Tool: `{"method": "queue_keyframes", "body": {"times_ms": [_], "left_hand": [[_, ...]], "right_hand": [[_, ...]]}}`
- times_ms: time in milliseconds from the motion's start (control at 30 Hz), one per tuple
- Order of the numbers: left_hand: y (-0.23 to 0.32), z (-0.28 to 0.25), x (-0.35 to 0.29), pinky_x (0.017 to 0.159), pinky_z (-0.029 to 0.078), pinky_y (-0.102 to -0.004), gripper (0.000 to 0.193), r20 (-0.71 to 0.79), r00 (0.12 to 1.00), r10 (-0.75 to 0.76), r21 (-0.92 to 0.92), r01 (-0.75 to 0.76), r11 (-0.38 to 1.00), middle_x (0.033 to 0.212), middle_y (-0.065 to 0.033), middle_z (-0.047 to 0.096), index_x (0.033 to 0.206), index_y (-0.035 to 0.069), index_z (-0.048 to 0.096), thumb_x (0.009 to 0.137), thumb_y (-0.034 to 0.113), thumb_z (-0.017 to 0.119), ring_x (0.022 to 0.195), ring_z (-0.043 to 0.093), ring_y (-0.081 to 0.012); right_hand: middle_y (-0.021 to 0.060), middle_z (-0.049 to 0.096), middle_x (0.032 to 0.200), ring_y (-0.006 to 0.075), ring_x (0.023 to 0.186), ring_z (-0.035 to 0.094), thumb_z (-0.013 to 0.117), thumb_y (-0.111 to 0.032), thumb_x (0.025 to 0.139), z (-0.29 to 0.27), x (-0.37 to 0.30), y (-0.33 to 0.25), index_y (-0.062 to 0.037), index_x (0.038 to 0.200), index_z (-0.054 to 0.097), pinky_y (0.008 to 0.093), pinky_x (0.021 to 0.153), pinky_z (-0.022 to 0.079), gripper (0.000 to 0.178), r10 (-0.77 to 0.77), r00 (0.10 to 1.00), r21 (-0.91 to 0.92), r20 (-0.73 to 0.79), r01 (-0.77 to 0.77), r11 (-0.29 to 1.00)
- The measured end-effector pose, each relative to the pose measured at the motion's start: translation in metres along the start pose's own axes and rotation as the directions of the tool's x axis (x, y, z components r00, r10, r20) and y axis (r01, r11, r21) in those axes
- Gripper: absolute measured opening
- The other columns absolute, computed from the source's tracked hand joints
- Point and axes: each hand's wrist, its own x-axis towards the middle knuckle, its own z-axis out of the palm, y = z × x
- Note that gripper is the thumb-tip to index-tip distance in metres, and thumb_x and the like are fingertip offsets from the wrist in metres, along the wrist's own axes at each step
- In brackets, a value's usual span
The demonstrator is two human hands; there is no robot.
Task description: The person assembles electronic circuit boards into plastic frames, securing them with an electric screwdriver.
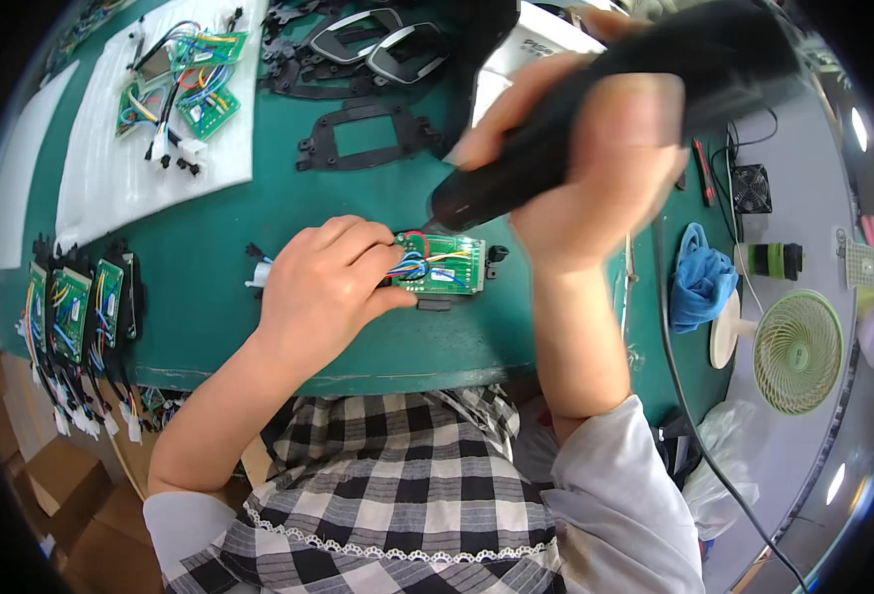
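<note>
On the green bench, a green circuit board with red, blue and yellow wires rests in a black plastic frame. Its left end is under my left hand, whose fingers are closed on the board's edge and wire bundle. My right hand is wrapped round a black electric screwdriver, slightly blurred. The tool slants down to the left, its tip close to the board's upper left corner. Whether the tip touches a screw cannot be made out. A white connector pokes out left of my left hand.
Wired boards lie on a white foam sheet. Several framed boards hang wires over the left edge. Black frames sit at the back. A blue cloth, a green fan and a cable are at right.
</note>
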Motion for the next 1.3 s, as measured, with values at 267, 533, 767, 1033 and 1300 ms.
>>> {"method": "queue_keyframes", "body": {"times_ms": [267, 533, 767, 1033, 1300], "left_hand": [[0.002, 0.004, 0.001, 0.07, 0.047, -0.0331, 0.017, -0.053, 0.997, -0.06, -0.05, 0.057, 0.997, 0.089, -0.0001, 0.064, 0.081, 0.006, 0.068, 0.068, 0.014, 0.076, 0.087, 0.061, -0.0185], [0.004, 0.001, 0.002, 0.073, 0.048, -0.0352, 0.016, -0.054, 0.994, -0.096, -0.05, 0.093, 0.994, 0.092, -0.0026, 0.065, 0.085, 0.005, 0.067, 0.071, 0.01, 0.073, 0.087, 0.062, -0.0227], [-0.002, 0.004, -0.001, 0.073, 0.048, -0.0345, 0.014, -0.063, 0.994, -0.095, -0.05, 0.092, 0.995, 0.093, -0.0012, 0.066, 0.085, 0.007, 0.067, 0.073, 0.01, 0.072, 0.087, 0.061, -0.0215], [-0.002, 0.005, -0.003, 0.068, 0.046, -0.0299, 0.012, -0.114, 0.993, -0.037, 0.066, 0.044, 0.997, 0.09, 0.0028, 0.065, 0.082, 0.011, 0.069, 0.071, 0.014, 0.073, 0.087, 0.061, -0.0151], [-0.004, 0.007, -0.005, 0.069, 0.046, -0.0295, 0.011, -0.126, 0.991, -0.041, 0.044, 0.047, 0.998, 0.09, 0.0028, 0.065, 0.083, 0.011, 0.069, 0.073, 0.013, 0.07, 0.089, 0.061, -0.0147]], "right_hand": [[0.0167, 0.055, 0.06, 0.0237, 0.043, 0.056, 0.047, -0.054, 0.09, -0.057, 0.052, -0.039, 0.0067, 0.112, 0.041, 0.033, 0.04, 0.049, 0.065, -0.416, 0.909, -0.505, 0.019, 0.367, 0.781], [0.0143, 0.055, 0.062, 0.023, 0.045, 0.056, 0.045, -0.058, 0.089, -0.046, 0.034, -0.036, 0.0079, 0.115, 0.04, 0.0325, 0.04, 0.048, 0.071, -0.226, 0.974, -0.483, 0.024, 0.209, 0.85], [0.0146, 0.053, 0.066, 0.0235, 0.046, 0.055, 0.042, -0.065, 0.088, -0.006, -0.022, -0.022, 0.0035, 0.124, 0.032, 0.0337, 0.042, 0.048, 0.078, 0.03, 0.992, -0.346, 0.123, 0.014, 0.938], [0.0142, 0.054, 0.068, 0.0223, 0.047, 0.057, 0.054, -0.061, 0.084, 0.003, -0.036, 0.0, 0.0052, 0.12, 0.033, 0.0325, 0.045, 0.051, 0.078, 0.024, 0.984, -0.342, 0.178, 0.039, 0.939], [0.0142, 0.054, 0.068, 0.0215, 0.048, 0.057, 0.054, -0.062, 0.084, 0.007, -0.043, -0.001, 0.0057, 0.119, 0.033, 0.0317, 0.046, 0.051, 0.079, 0.041, 0.989, -0.324, 0.145, 0.008, 0.946]]}}
